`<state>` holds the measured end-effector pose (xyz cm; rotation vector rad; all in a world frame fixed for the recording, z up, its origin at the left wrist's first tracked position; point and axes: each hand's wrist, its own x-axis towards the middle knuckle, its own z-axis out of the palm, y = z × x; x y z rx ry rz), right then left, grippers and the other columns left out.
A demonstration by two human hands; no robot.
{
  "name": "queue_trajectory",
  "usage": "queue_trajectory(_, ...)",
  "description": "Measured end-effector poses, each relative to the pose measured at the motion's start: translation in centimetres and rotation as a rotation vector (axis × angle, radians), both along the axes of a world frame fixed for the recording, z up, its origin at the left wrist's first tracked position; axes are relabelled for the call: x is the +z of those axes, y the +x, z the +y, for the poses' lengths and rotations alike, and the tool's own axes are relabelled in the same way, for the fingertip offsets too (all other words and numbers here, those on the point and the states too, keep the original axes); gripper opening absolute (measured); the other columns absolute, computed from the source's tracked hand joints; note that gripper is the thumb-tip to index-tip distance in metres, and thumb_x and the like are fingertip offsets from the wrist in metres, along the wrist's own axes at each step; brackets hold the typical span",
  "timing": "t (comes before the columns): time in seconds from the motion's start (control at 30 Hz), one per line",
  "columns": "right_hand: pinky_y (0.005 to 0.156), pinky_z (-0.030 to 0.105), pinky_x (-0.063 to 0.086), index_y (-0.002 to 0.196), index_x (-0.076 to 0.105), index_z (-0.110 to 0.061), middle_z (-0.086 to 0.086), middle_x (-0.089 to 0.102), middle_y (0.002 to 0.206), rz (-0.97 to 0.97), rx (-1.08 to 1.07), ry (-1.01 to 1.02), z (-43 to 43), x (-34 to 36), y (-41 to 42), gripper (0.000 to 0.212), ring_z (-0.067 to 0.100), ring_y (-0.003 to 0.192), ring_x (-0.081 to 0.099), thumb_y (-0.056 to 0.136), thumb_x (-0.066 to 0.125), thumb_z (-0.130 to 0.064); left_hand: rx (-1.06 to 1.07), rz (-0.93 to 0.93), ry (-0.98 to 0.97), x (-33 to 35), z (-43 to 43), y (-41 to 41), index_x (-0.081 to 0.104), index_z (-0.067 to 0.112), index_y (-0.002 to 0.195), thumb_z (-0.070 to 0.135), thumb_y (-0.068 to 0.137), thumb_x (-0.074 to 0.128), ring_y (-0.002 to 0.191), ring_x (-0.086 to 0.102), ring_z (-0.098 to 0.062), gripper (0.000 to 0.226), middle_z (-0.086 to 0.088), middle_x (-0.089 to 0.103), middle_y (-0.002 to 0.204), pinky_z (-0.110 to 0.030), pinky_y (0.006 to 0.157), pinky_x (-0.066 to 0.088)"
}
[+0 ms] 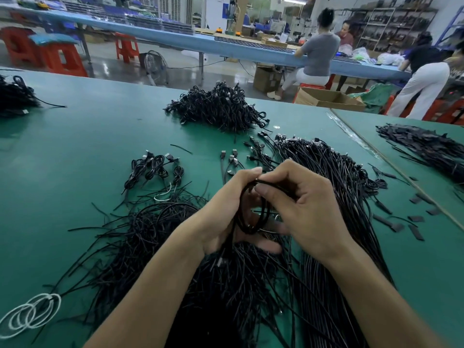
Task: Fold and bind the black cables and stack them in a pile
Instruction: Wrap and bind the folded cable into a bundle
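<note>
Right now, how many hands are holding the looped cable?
2. The left hand holds the cable from the left; the right hand pinches its top.

Over the green desk (75,151), the left grip (223,209) and right grip (305,204) pinch a coiled black cable (252,228) above loose cables (238,285), with small bound bundles (155,169) at left and a big pile (218,109) farther back.

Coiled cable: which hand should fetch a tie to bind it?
Right, probably. The left hand cradles the coiled cable in its palm and supports it; the right hand only pinches the loop's top and could let go. The loose ties lie on the left, so it would have to reach across.
</note>
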<state>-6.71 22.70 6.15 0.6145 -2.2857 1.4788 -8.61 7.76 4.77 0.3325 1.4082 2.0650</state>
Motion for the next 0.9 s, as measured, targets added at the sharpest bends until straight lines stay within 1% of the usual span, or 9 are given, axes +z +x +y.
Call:
queue_trajectory(0.07, 0.050, 0.036, 0.050, 0.080, 0.065, -0.020, -0.009, 0.065, 0.069, -0.033, -0.020, -0.004, -0.1, 0.0, -0.3, 0.015, 0.009, 0.051, 0.060, 0.088, 0.072, -0.010, -0.006, -0.018, -0.089, -0.2, 0.2, -0.1, 0.074, 0.007, 0.099, 0.061, 0.100, 0.029, 0.042, 0.058, -0.019, 0.071, -0.013, 0.066, 0.065, -0.020, 0.037, 0.044)
queue_trajectory(0.13, 0.059, 0.036, 0.052, 0.081, 0.068, -0.023, -0.011, 0.067, 0.072, -0.024, -0.076, 0.093, 0.4, -0.1, -0.7, 0.015, 0.007, 0.058, 0.064, 0.087, 0.074, -0.011, 0.064, 0.020, -0.200, -0.7, 0.3, -0.3, 0.070, 0.003, 0.094, 0.067, 0.098, 0.030, 0.030, 0.036, -0.013, 0.076, -0.007, 0.051, 0.050, -0.013, 0.032, 0.027)
queue_trajectory(0.23, 0.073, 0.032, 0.056, 0.096, 0.070, -0.033, -0.015, 0.071, 0.080, -0.133, -0.109, 0.153, 1.2, -0.9, -0.9, 0.017, 0.007, 0.075, 0.067, 0.084, 0.078, -0.024, 0.198, 0.156, -0.322, -1.4, 0.4, -0.6, 0.060, 0.019, 0.066, 0.067, 0.098, 0.034, 0.032, 0.026, -0.009, 0.064, 0.004, 0.038, 0.046, -0.012, 0.036, 0.019)
queue_trajectory(0.33, 0.069, 0.027, 0.055, 0.112, 0.064, -0.036, -0.008, 0.066, 0.087, -0.304, -0.124, 0.157, 2.3, -2.3, -0.8, 0.039, 0.005, 0.072, 0.061, 0.077, 0.080, -0.043, 0.331, 0.226, -0.315, -1.8, 0.3, -1.1, 0.062, 0.012, 0.071, 0.065, 0.097, 0.037, 0.036, 0.026, -0.010, 0.063, 0.006, 0.037, 0.048, -0.017, 0.033, 0.020)
queue_trajectory(0.43, 0.066, 0.016, 0.049, 0.112, 0.065, -0.030, -0.009, 0.064, 0.084, -0.420, -0.144, 0.462, 2.5, -3.8, -0.4, 0.040, -0.003, 0.070, 0.059, 0.081, 0.073, -0.054, 0.449, 0.223, -0.184, -1.7, -0.3, -1.2, 0.064, 0.019, 0.066, 0.063, 0.096, 0.040, 0.038, 0.030, -0.009, 0.058, 0.005, 0.039, 0.050, -0.020, 0.033, 0.020)
queue_trajectory(0.53, 0.079, 0.031, 0.054, 0.114, 0.067, -0.029, -0.013, 0.065, 0.089, -0.440, -0.175, 0.735, 1.2, -5.2, -0.1, 0.035, 0.005, 0.086, 0.061, 0.089, 0.065, -0.054, 0.513, 0.207, -0.103, -1.5, -0.4, -1.2, 0.052, 0.024, 0.056, 0.064, 0.095, 0.041, 0.037, 0.035, -0.010, 0.057, 0.003, 0.045, 0.051, -0.020, 0.033, 0.022)
queue_trajectory(0.6, 0.080, 0.034, 0.053, 0.112, 0.065, -0.032, -0.012, 0.064, 0.096, -0.429, -0.221, 0.828, 0.2, -5.7, 0.2, 0.031, 0.013, 0.094, 0.061, 0.091, 0.061, -0.054, 0.544, 0.205, -0.100, -1.5, -0.2, -1.1, 0.045, 0.025, 0.055, 0.066, 0.095, 0.039, 0.038, 0.040, -0.011, 0.058, 0.002, 0.049, 0.051, -0.020, 0.033, 0.025)
queue_trajectory(0.77, 0.082, 0.035, 0.054, 0.092, 0.070, -0.028, -0.011, 0.062, 0.090, -0.450, -0.236, 0.696, 0.0, -5.6, 0.0, 0.007, 0.014, 0.091, 0.063, 0.090, 0.069, -0.035, 0.562, 0.251, -0.058, -1.3, -0.2, -1.0, 0.047, 0.023, 0.056, 0.061, 0.097, 0.039, 0.033, 0.030, -0.009, 0.056, 0.003, 0.040, 0.045, -0.018, 0.032, 0.021)
queue_trajectory(0.9, 0.083, 0.033, 0.057, 0.082, 0.071, -0.029, -0.011, 0.068, 0.088, -0.437, -0.234, 0.650, 1.4, -4.1, -0.2, 0.008, 0.005, 0.083, 0.065, 0.088, 0.074, -0.034, 0.568, 0.244, -0.132, -0.8, -0.2, -0.9, 0.051, 0.020, 0.060, 0.064, 0.098, 0.026, 0.037, 0.023, -0.007, 0.064, 0.008, 0.034, 0.046, -0.020, 0.035, 0.017)
